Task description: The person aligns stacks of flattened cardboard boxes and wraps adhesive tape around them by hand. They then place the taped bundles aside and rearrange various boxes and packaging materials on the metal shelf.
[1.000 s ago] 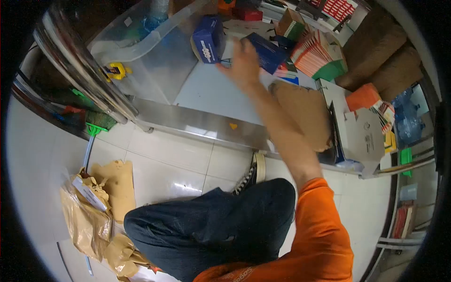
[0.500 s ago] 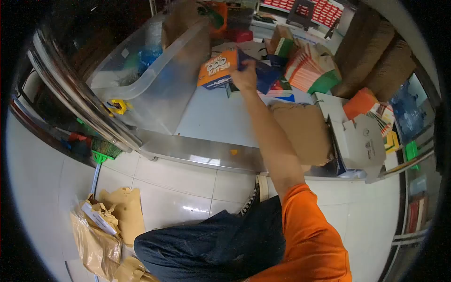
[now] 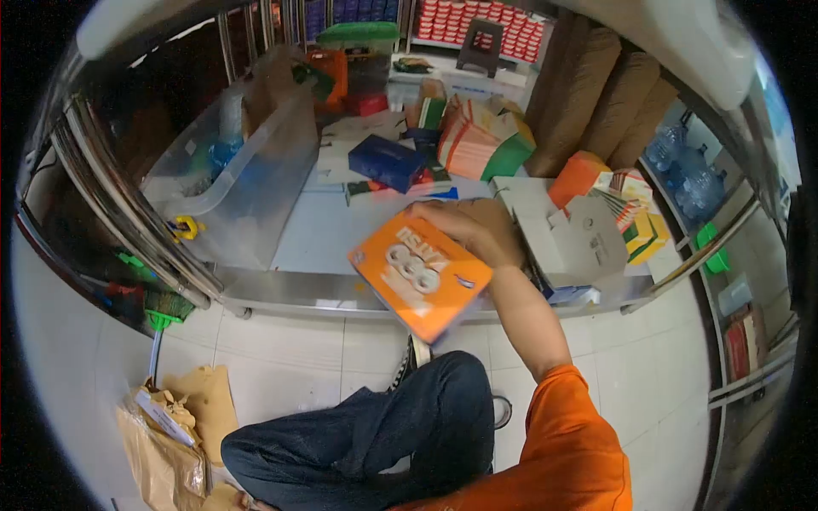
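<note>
My right hand [image 3: 456, 226] is closed on the far edge of an orange printed food box [image 3: 417, 277]. The box is tilted in the air in front of the low metal shelf [image 3: 290, 230], its lettering upside down to me. Behind the hand, a dark blue box [image 3: 388, 162] rests on flatter cartons. Brown cardboard [image 3: 486, 213] lies partly hidden behind my wrist. I cannot make out my left hand.
A clear plastic bin [image 3: 247, 187] stands on the shelf's left. Stacked orange-and-green cartons [image 3: 486, 136], an open white carton [image 3: 579, 238] and tall brown packages [image 3: 588, 94] are at the right. Brown paper in plastic [image 3: 162, 451] lies on the floor, near a green broom [image 3: 162, 317].
My right hand has drawn the orange box off the pile toward me and turned it. A dark blue box now shows on the pile. The view has shifted.
</note>
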Demonstrator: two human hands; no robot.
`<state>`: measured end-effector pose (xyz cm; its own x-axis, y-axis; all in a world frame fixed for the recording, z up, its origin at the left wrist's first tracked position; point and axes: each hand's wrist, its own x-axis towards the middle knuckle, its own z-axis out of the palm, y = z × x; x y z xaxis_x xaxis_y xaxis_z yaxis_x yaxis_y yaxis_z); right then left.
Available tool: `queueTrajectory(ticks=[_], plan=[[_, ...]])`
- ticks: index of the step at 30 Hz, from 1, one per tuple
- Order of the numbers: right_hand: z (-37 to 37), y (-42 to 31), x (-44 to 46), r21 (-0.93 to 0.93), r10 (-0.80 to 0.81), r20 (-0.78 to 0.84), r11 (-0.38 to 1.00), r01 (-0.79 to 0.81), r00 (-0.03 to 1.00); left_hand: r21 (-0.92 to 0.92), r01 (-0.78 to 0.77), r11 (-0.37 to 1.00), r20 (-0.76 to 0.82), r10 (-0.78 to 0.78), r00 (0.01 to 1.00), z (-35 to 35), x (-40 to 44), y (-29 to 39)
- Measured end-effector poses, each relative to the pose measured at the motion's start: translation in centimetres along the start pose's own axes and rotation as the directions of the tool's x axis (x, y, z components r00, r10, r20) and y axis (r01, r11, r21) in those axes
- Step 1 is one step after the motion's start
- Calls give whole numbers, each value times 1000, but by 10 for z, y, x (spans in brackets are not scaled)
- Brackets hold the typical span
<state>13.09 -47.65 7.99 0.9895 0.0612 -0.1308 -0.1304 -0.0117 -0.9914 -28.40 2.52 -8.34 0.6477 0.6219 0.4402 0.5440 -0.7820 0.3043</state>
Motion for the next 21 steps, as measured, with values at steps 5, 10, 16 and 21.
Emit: queueTrajectory(ticks=[5,10,16,21], plan=[[-89,-67,40,459,-256,-525,718,524,811,-98,-50,994,-14,49,999,6,1,29],[-105,26,108,-178,-443,-630,882,437,638,-193,68,979,42,-61,997,-23,4,38],[-27,86,89,-759,-572,-272,622,192,774,-215,165,963,112,-144,983,2,-1,7],[-36,66,147,-920,-673,-112,348,179,731,-326,64,943,53,-49,997,11,-2,1]])
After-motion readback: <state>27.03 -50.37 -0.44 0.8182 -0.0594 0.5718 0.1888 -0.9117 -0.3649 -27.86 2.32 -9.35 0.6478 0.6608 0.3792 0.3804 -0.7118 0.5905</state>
